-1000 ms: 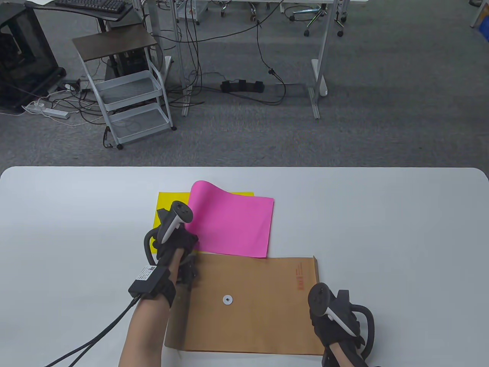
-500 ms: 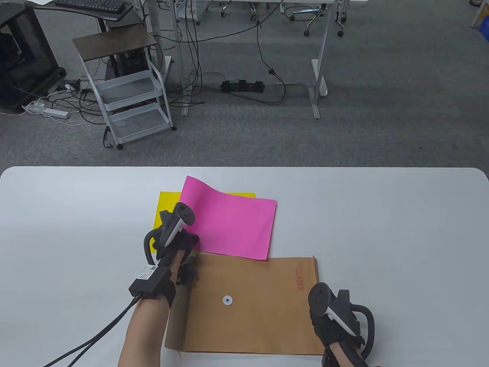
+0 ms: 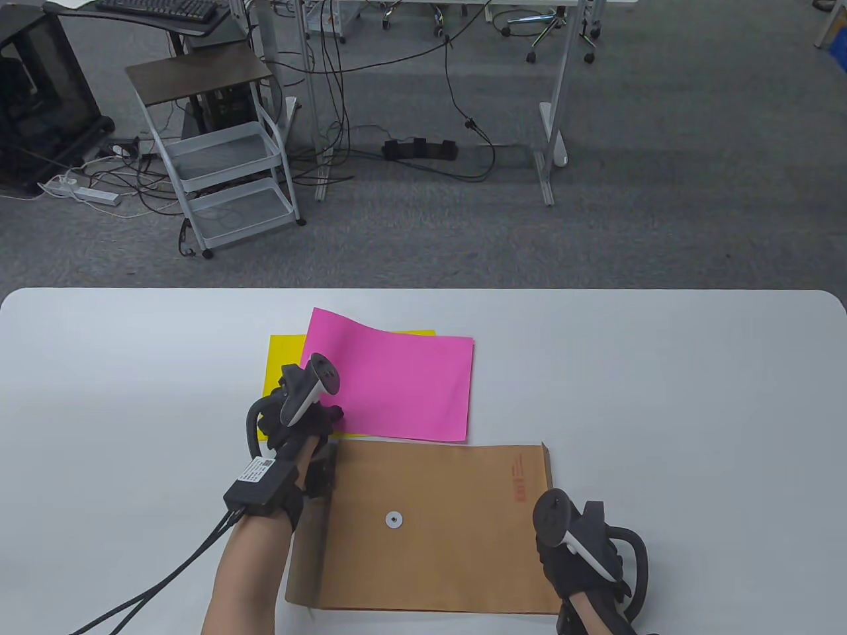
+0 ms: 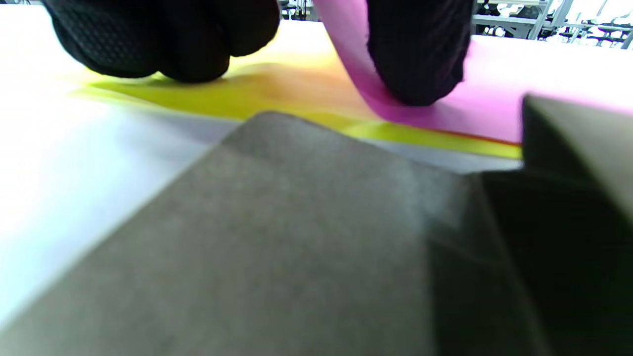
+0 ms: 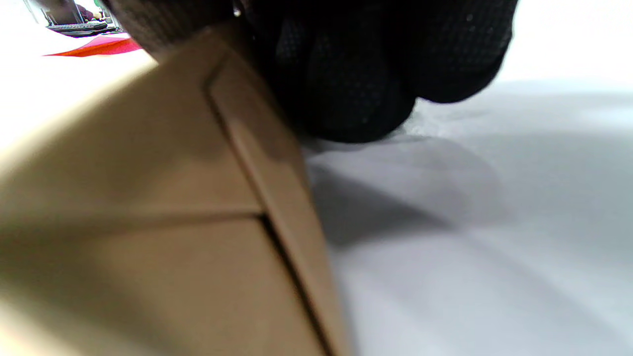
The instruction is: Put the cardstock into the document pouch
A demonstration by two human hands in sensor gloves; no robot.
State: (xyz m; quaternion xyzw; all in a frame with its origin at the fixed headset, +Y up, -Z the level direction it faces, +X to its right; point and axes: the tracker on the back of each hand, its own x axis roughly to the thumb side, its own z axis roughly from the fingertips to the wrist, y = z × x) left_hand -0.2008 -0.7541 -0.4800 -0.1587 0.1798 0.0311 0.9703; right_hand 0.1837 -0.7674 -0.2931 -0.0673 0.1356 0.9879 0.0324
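Yellow cardstock (image 3: 281, 370) mostly under pink sheet (image 3: 397, 387)

The left hand (image 3: 298, 423), pinching the near-left edge of the pink cardstock (image 3: 397, 387), sits slightly further left than a second ago. The sheet's raised far-left corner, earlier a rounded curl, now stands as a flatter, sharper corner, further left. The yellow sheet (image 3: 281, 370) beneath lies shifted slightly left, its near edge now exposed along the pink sheet's front.
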